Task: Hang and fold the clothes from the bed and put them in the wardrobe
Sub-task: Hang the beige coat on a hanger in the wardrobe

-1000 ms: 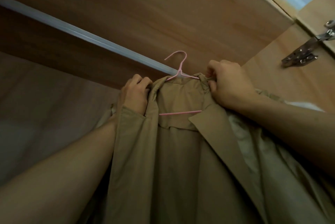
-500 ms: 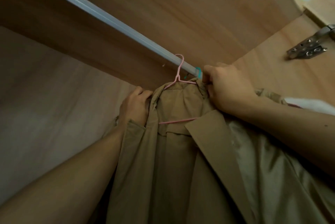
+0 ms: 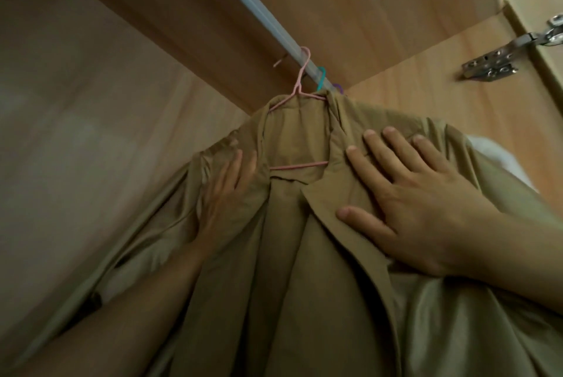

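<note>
A tan coat point(image 3: 283, 270) hangs on a pink hanger point(image 3: 300, 84) whose hook sits over the silver wardrobe rail point(image 3: 256, 10). My left hand point(image 3: 224, 190) lies flat with straight fingers on the coat's left shoulder. On the right lapel and shoulder, my right hand point(image 3: 408, 193) presses with its fingers spread. Neither hand grips the cloth. The coat's shiny lining point(image 3: 457, 325) shows at the lower right.
Teal point(image 3: 320, 79) and purple point(image 3: 338, 88) hanger hooks sit on the rail just right of the pink one. A white garment point(image 3: 493, 151) shows behind the coat. Wardrobe side panel with a metal hinge point(image 3: 499, 62) stands at the right.
The pink hook went onto the rail. Both hands let go of the collar and hanger and moved down, now lying flat on the coat's shoulders.
</note>
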